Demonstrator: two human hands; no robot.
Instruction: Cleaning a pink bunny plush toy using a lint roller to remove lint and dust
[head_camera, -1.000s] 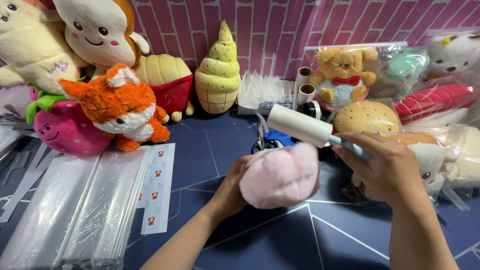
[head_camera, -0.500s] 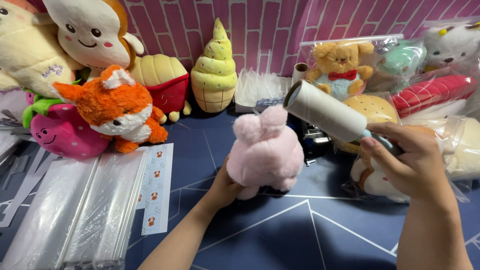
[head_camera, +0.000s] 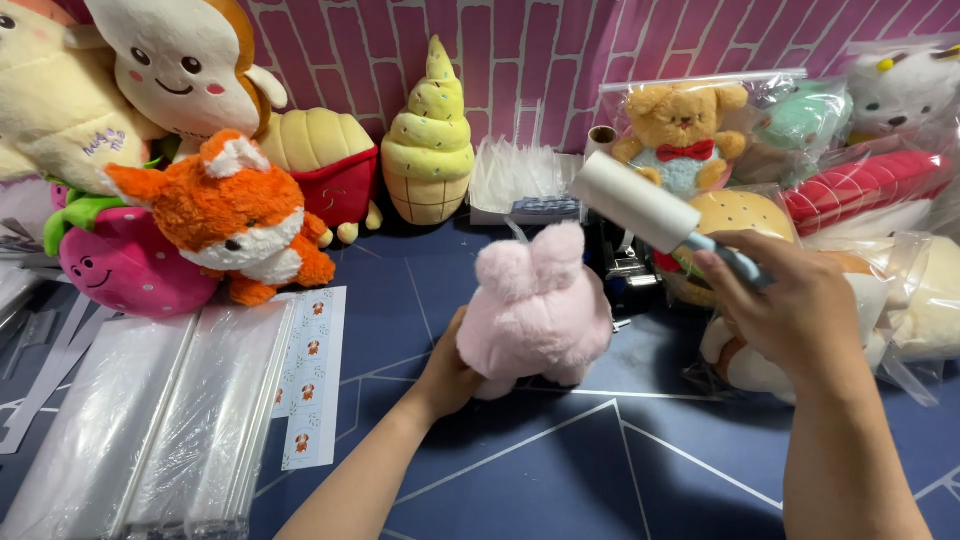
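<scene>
1. A pink brick-pattern wall (head_camera: 300, 60) backs a dark blue counter (head_camera: 560, 470) marked with pale lines.
2. Clear bags at the far right hold toys: one holds a tan bear (head_camera: 683, 140), another a red-and-white plush (head_camera: 865, 188); a burger plush (head_camera: 735, 215) lies bagged just behind the right hand.
3. Flat clear bags (head_camera: 150, 420) are stacked at the near left, with a sticker strip (head_camera: 312, 375) beside them.
4. The left hand (head_camera: 447, 372) grips the pink plush (head_camera: 540, 305) from its left side, holding it up at mid-counter.
5. The right hand (head_camera: 790, 315) is closed around the blue handle of a lint roller (head_camera: 640, 203), whose white roll sits just above and right of the plush.
6. An orange fox (head_camera: 225, 215), strawberry (head_camera: 125, 265), fries plush (head_camera: 325, 165) and ice-cream cone (head_camera: 430, 140) line the far left.
</scene>
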